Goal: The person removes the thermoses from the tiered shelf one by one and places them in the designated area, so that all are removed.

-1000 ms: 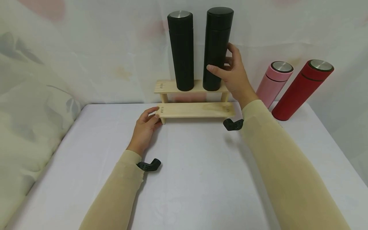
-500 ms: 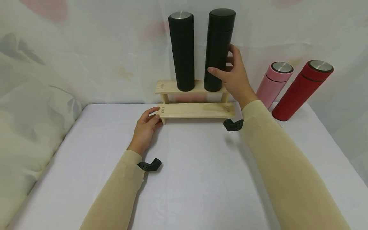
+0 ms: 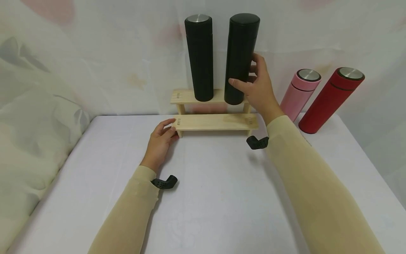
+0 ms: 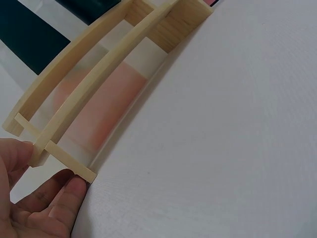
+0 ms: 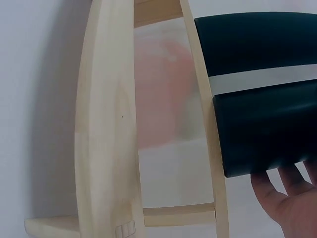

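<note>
My right hand (image 3: 258, 90) grips a tall black thermos (image 3: 242, 46) low on its body, thumb in front and fingers round its right side. The base of this thermos overlaps the front edge of the upper step in the head view; whether it touches the wood I cannot tell. A second black thermos (image 3: 200, 56), with a silver lid top, stands upright on the upper step to its left. My left hand (image 3: 160, 141) holds the left end of the two-step wooden stand (image 3: 215, 122). In the left wrist view, the thumb and fingertips (image 4: 77, 184) touch the stand's end.
To the right of the stand, a pink thermos (image 3: 301, 91) and a red thermos (image 3: 331, 100) stand on the white-covered table (image 3: 209, 197). My right forearm partly hides the pink one. A pale cloth backdrop (image 3: 127, 53) hangs close behind the stand.
My right hand and its black thermos have come slightly lower in the head view, the base now crossing the upper step's front edge. My left hand keeps its hold on the stand.
</note>
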A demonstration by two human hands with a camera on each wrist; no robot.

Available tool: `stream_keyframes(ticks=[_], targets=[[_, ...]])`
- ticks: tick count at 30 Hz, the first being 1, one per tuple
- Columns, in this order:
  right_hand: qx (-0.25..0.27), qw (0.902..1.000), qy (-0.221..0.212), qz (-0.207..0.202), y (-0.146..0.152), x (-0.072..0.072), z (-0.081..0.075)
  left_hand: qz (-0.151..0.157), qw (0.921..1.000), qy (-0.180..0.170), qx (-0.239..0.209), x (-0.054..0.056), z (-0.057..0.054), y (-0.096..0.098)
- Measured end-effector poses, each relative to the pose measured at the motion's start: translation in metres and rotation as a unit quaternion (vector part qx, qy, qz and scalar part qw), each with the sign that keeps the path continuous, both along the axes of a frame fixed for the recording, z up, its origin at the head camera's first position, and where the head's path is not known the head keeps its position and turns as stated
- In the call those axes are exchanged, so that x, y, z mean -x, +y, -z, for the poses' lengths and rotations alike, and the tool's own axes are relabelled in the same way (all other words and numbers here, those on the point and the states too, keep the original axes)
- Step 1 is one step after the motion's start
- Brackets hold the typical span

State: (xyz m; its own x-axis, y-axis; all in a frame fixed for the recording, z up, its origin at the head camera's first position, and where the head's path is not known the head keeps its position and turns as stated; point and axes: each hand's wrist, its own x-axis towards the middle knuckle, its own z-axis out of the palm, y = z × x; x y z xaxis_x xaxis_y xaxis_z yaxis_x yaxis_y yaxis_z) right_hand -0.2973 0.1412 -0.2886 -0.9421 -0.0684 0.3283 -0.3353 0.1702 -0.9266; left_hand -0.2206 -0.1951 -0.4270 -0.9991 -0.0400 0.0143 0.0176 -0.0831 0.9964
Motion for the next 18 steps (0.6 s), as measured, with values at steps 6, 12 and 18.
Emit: stream_keyframes(ticks=[6,12,18], targets=[[0.006,1.0,0.006,-0.002,0.002,-0.005,0.002,0.002,1.0,0.001,-0.002,-0.001,-0.001,0.0],[0.004,1.0,0.0,0.0,0.007,-0.009,0.001,-0.001,1.0,0.0,0.003,0.0,0.0,0.0],[0.021,0.9997,0.009,0.001,0.011,-0.016,0.003,-0.002,1.0,0.001,0.005,-0.002,-0.002,0.001]])
